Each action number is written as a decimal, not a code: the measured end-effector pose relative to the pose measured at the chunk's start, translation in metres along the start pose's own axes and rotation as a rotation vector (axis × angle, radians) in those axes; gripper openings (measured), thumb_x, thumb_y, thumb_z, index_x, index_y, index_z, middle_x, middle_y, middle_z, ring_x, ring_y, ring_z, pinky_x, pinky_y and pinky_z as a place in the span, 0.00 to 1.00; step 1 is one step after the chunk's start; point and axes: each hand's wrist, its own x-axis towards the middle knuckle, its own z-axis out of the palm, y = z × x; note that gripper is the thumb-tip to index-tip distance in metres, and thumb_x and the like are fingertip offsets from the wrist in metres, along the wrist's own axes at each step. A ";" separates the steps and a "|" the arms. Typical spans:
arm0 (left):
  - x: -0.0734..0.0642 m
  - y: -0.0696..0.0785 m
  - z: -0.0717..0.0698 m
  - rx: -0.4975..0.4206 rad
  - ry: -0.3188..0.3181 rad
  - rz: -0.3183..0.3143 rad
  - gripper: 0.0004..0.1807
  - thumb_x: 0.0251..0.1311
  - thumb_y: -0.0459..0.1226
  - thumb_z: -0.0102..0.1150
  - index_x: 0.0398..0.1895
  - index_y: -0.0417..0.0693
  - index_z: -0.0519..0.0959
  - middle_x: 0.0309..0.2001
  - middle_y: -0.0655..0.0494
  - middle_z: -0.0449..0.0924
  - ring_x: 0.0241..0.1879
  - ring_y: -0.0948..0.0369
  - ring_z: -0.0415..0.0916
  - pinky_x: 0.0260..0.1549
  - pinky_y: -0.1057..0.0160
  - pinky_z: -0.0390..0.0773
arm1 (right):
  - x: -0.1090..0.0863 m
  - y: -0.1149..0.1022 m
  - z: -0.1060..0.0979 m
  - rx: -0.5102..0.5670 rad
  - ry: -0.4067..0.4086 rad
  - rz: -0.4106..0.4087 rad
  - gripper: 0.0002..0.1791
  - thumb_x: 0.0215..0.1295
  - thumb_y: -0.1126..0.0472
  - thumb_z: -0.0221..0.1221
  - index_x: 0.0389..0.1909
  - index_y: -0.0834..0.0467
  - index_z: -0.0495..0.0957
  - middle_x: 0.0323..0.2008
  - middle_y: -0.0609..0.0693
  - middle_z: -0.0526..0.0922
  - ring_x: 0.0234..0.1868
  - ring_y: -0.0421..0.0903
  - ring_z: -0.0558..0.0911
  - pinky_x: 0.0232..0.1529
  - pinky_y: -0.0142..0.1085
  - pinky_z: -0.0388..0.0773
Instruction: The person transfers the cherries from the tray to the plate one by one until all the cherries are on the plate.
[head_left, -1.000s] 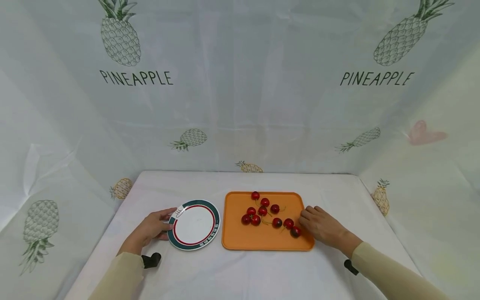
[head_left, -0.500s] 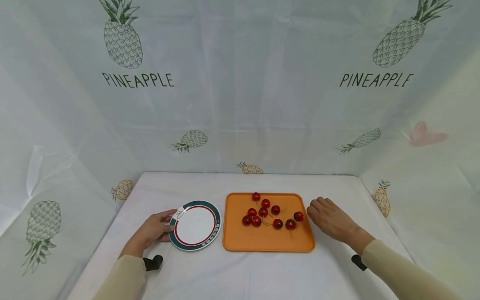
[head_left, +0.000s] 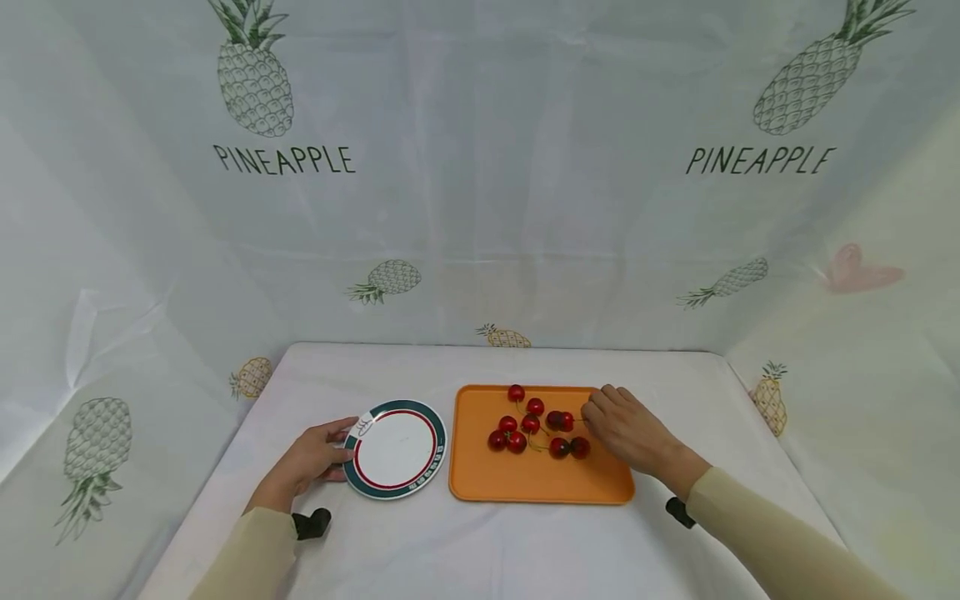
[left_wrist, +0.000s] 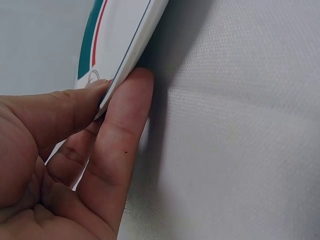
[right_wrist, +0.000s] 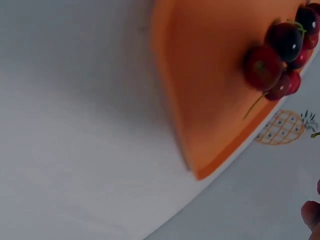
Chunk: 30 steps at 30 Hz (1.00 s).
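Observation:
On the left of the table, my left hand [head_left: 307,458] pinches the rim of a white plate [head_left: 397,450] with a green and red border. The left wrist view shows the thumb over the plate's rim [left_wrist: 131,45] and fingers underneath. My right hand [head_left: 626,429] reaches over the right side of an orange tray [head_left: 487,483], fingers curled. A red cherry [head_left: 567,422] sits at its fingertips and seems held by the stem; the pinch itself is hidden. Several dark red cherries [head_left: 516,442] with green stems lie on the tray. Only a fingertip [right_wrist: 311,214] shows in the right wrist view.
A white cloth [head_left: 450,550] covers the table under the plate and tray, which stand side by side with a narrow gap. White curtains [head_left: 480,192] printed with pineapples hang behind and at both sides.
My right hand first lifted off to the right with the cherry, then swung back left over the tray, carrying it beside another cherry. My left hand stays at the plate's rim.

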 end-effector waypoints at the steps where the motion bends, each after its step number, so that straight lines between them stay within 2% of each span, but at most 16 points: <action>1: 0.000 0.000 0.000 0.000 0.002 -0.002 0.41 0.66 0.24 0.64 0.81 0.48 0.64 0.70 0.32 0.66 0.38 0.55 0.81 0.36 0.56 0.90 | 0.005 -0.003 0.000 -0.012 -0.002 -0.005 0.17 0.66 0.59 0.72 0.41 0.57 0.72 0.35 0.48 0.70 0.38 0.48 0.69 0.40 0.37 0.70; 11: 0.003 0.004 0.004 0.005 -0.005 0.003 0.40 0.66 0.24 0.64 0.81 0.49 0.65 0.71 0.33 0.67 0.38 0.55 0.82 0.36 0.57 0.90 | 0.056 -0.035 0.001 -0.048 0.003 -0.071 0.12 0.73 0.57 0.65 0.40 0.58 0.71 0.34 0.49 0.69 0.36 0.48 0.65 0.38 0.37 0.65; 17: 0.004 0.002 0.002 0.017 0.006 0.000 0.40 0.65 0.23 0.63 0.81 0.49 0.65 0.70 0.33 0.68 0.37 0.55 0.82 0.36 0.57 0.90 | 0.094 -0.065 0.002 -0.101 -0.020 -0.127 0.11 0.75 0.58 0.63 0.41 0.58 0.71 0.35 0.50 0.69 0.37 0.49 0.65 0.39 0.36 0.66; 21: 0.004 0.000 0.001 0.026 0.004 -0.004 0.40 0.65 0.23 0.63 0.81 0.49 0.65 0.69 0.32 0.68 0.37 0.55 0.82 0.35 0.58 0.89 | 0.121 -0.087 0.004 -0.073 -0.032 -0.123 0.10 0.77 0.56 0.62 0.42 0.57 0.72 0.35 0.49 0.69 0.38 0.48 0.66 0.40 0.34 0.69; 25: 0.004 -0.001 0.000 0.021 0.004 -0.009 0.40 0.65 0.23 0.63 0.81 0.49 0.65 0.69 0.33 0.68 0.37 0.55 0.82 0.35 0.58 0.89 | 0.144 -0.112 0.007 -0.076 -0.041 -0.114 0.09 0.76 0.57 0.63 0.46 0.55 0.74 0.39 0.48 0.73 0.44 0.47 0.71 0.47 0.33 0.75; 28: 0.002 -0.001 -0.001 0.017 0.003 -0.004 0.40 0.65 0.23 0.63 0.81 0.49 0.66 0.69 0.33 0.68 0.36 0.55 0.82 0.35 0.57 0.89 | 0.159 -0.131 0.010 -0.125 -0.059 -0.132 0.13 0.72 0.56 0.67 0.50 0.55 0.76 0.43 0.48 0.76 0.48 0.47 0.72 0.54 0.33 0.78; 30: 0.001 -0.001 -0.001 0.017 0.005 -0.001 0.40 0.65 0.23 0.63 0.80 0.49 0.66 0.69 0.33 0.68 0.35 0.55 0.82 0.35 0.58 0.89 | 0.168 -0.144 0.012 -0.155 -0.074 -0.140 0.15 0.71 0.53 0.68 0.51 0.54 0.77 0.43 0.48 0.77 0.48 0.47 0.73 0.55 0.33 0.77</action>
